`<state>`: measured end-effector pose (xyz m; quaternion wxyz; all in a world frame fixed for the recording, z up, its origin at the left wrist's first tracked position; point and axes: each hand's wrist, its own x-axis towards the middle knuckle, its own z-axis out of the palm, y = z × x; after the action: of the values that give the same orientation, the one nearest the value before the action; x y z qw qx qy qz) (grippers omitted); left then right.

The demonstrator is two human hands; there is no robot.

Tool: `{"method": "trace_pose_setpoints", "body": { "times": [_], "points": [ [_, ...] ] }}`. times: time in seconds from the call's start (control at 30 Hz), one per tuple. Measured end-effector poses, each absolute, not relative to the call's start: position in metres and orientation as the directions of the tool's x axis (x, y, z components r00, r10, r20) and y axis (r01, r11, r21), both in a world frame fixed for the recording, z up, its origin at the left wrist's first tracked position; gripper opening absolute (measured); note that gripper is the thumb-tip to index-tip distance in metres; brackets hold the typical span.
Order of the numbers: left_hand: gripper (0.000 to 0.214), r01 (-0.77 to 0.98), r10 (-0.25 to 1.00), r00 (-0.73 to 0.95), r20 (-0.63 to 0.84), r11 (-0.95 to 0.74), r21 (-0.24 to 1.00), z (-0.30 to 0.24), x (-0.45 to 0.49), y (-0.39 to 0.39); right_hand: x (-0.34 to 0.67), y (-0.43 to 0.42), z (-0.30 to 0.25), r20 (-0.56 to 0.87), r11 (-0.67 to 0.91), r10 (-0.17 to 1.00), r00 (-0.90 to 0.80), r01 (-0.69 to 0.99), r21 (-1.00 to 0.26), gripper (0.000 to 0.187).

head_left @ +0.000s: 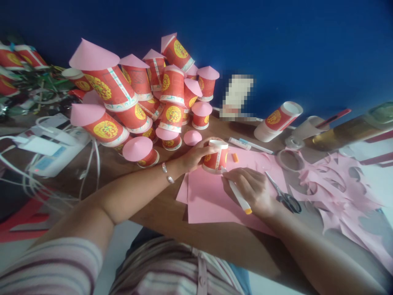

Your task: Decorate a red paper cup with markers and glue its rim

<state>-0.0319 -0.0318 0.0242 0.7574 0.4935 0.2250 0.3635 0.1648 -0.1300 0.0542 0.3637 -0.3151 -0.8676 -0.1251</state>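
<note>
A red paper cup [218,159] with yellow medallions and a white band is gripped at its side by my left hand [198,155]. Its wide white end rests low, near the pink paper. My right hand [250,188] is closed around a white marker [239,196] with an orange end, its tip at the cup's lower edge. A small orange cap [235,157] lies on the pink paper sheets [208,200] just behind. Scissors [284,194] with dark handles lie right of my right hand.
Many red cups with pink paper cones [95,55] are piled at the back left. Pink paper offcuts [334,180] and a tape roll [290,159] lie to the right. Stacked cups [278,121] stand near the blue wall [291,49]. White cables [96,164] and a power strip [58,151] are at left.
</note>
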Motion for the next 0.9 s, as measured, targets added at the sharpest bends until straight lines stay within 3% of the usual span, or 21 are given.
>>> {"method": "trace_pose_setpoints", "body": {
  "times": [0.9],
  "points": [
    [0.05, -0.329, 0.78, 0.626, 0.023, 0.237, 0.914, 0.0285, -0.0314, -0.0343, 0.1607, -0.135, 0.0565, 0.679, 0.773, 0.476, -0.559, 0.634, -0.02, 0.015]
  ]
}}
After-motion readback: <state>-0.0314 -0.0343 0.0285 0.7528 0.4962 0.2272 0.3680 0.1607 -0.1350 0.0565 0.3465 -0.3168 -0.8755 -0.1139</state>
